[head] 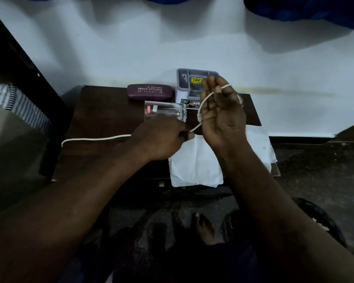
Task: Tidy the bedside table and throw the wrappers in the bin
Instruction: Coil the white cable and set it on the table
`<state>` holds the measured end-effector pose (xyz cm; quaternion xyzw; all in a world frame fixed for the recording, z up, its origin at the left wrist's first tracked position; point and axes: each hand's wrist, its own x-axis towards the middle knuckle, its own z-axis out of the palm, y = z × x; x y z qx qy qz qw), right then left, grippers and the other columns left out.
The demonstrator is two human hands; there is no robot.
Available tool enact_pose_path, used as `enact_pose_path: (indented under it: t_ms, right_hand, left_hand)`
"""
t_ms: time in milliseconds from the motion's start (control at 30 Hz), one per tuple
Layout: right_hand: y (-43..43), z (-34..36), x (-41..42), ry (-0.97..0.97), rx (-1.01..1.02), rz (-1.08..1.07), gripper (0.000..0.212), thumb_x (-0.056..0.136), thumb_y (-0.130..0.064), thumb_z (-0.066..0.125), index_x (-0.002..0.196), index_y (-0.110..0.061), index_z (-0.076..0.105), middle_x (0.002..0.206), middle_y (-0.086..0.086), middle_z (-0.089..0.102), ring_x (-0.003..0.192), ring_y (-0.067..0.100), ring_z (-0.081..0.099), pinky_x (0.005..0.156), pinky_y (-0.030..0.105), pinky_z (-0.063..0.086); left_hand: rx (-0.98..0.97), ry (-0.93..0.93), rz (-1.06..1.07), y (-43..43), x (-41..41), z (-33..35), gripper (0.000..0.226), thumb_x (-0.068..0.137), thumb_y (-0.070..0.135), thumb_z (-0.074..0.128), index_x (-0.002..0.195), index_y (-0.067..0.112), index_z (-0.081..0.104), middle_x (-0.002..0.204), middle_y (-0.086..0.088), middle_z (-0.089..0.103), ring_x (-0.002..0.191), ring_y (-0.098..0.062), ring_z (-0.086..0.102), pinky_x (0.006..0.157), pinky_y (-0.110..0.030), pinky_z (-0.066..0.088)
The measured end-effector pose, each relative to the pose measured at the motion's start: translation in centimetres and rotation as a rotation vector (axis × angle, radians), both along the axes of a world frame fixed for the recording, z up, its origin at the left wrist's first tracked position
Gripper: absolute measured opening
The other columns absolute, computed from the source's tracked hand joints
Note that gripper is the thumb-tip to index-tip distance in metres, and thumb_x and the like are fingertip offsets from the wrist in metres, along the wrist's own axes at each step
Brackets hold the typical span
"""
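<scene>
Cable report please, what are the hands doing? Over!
Left hand pinches cable. Right hand has it looped round its fingers. Glass on its side and paper lie close by on table.

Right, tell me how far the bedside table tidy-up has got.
Looks done: the glasses case and grey organiser sit by the wall. In hand: the white cable, looped round the right hand and pinched by the left hand. Left: the glass tumbler lying on its side and the white paper on the table.

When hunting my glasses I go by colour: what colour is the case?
Dark purple spectacle case, pale lettering; head view.
</scene>
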<state>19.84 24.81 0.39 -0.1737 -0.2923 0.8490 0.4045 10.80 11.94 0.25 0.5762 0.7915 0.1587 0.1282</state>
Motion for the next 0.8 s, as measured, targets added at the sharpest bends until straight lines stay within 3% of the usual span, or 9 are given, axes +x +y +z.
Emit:
enact_pose_path:
  t_ms: [100, 233, 300, 333, 400, 567, 633, 700, 800]
  right_hand:
    - [-0.7, 0.2, -0.3, -0.302, 0.318, 0.051, 0.024, 0.104, 0.008, 0.047, 0.101, -0.006, 0.067, 0.096, 0.007, 0.076, 0.098, 0.021, 0.074, 0.096, 0.031, 0.058]
    - [-2.0, 0.0, -0.5, -0.57, 0.472, 0.229, 0.031, 0.1, 0.01, 0.045, 0.093, -0.008, 0.069, 0.09, 0.015, 0.074, 0.087, 0.029, 0.071, 0.086, 0.042, 0.06]
    - [-2.5, -0.4, -0.7, -0.659, 0.6, 0.275, 0.02, 0.095, 0.002, 0.047, 0.088, -0.003, 0.066, 0.085, 0.016, 0.068, 0.083, 0.029, 0.065, 0.083, 0.044, 0.056]
    - [-2.7, -0.4, -0.7, -0.672, 0.625, 0.29, 0.016, 0.095, -0.006, 0.05, 0.087, -0.003, 0.064, 0.081, 0.015, 0.063, 0.079, 0.026, 0.06, 0.078, 0.042, 0.054]
    - [-3.1, -0.1, -0.7, -0.644, 0.573, 0.334, 0.028, 0.106, -0.021, 0.052, 0.084, -0.008, 0.065, 0.073, 0.009, 0.062, 0.069, 0.021, 0.06, 0.071, 0.036, 0.053]
    - [-3.3, 0.6, -0.5, -0.674, 0.571, 0.532, 0.054, 0.111, -0.047, 0.037, 0.083, -0.01, 0.066, 0.075, 0.014, 0.068, 0.059, 0.021, 0.059, 0.058, 0.03, 0.045]
    - [-3.2, 0.7, -0.4, -0.686, 0.575, 0.634, 0.06, 0.107, -0.059, 0.035, 0.084, -0.013, 0.066, 0.073, 0.012, 0.066, 0.055, 0.019, 0.054, 0.055, 0.028, 0.039]
    - [-3.1, 0.8, -0.3, -0.665, 0.529, 0.693, 0.064, 0.104, -0.065, 0.034, 0.086, -0.013, 0.067, 0.072, 0.006, 0.064, 0.053, 0.015, 0.048, 0.05, 0.023, 0.035]
    - [-2.8, 1.4, -0.2, -0.585, 0.394, 0.742, 0.054, 0.108, -0.055, 0.038, 0.086, -0.012, 0.063, 0.062, -0.001, 0.053, 0.045, 0.009, 0.035, 0.044, 0.019, 0.026]
  left_hand:
    - [0.134, 0.08, 0.058, -0.3, -1.2, 1.3, 0.024, 0.099, 0.039, 0.059, 0.108, 0.026, 0.077, 0.104, -0.007, 0.076, 0.097, -0.03, 0.069, 0.077, -0.034, 0.052]
    - [0.262, 0.024, 0.06, -1.2, -2.8, 2.5, 0.014, 0.088, 0.022, 0.068, 0.099, 0.026, 0.076, 0.105, 0.003, 0.077, 0.096, -0.021, 0.07, 0.081, -0.034, 0.053]
    - [0.279, 0.001, 0.059, -1.5, -3.2, 2.7, 0.009, 0.086, 0.02, 0.074, 0.094, 0.024, 0.075, 0.097, 0.008, 0.077, 0.089, -0.014, 0.07, 0.077, -0.03, 0.051]
    - [0.295, -0.017, 0.068, -1.6, -3.3, 2.8, 0.009, 0.085, 0.019, 0.076, 0.093, 0.023, 0.075, 0.092, 0.01, 0.076, 0.085, -0.008, 0.069, 0.077, -0.028, 0.05]
    - [0.334, -0.077, 0.091, -1.8, -3.7, 3.1, 0.011, 0.083, 0.015, 0.08, 0.091, 0.022, 0.074, 0.084, 0.016, 0.073, 0.079, 0.005, 0.066, 0.074, -0.015, 0.048]
    - [0.398, -0.104, 0.063, -2.5, -4.2, 3.7, 0.013, 0.081, 0.006, 0.08, 0.088, 0.014, 0.074, 0.082, 0.015, 0.071, 0.077, 0.013, 0.062, 0.07, -0.003, 0.041]
    - [0.419, -0.024, 0.029, -2.7, -4.7, 3.5, 0.011, 0.083, 0.009, 0.078, 0.092, 0.011, 0.074, 0.085, 0.006, 0.071, 0.076, 0.001, 0.063, 0.07, -0.009, 0.044]
    - [0.44, 0.058, 0.004, -2.7, -5.3, 3.2, 0.013, 0.087, 0.022, 0.073, 0.094, 0.011, 0.075, 0.086, -0.002, 0.072, 0.078, -0.017, 0.066, 0.074, -0.033, 0.05]
    - [0.46, 0.03, -0.001, -2.7, -5.8, 3.0, 0.025, 0.095, 0.037, 0.064, 0.097, 0.016, 0.077, 0.086, -0.005, 0.07, 0.08, -0.021, 0.066, 0.072, -0.039, 0.051]
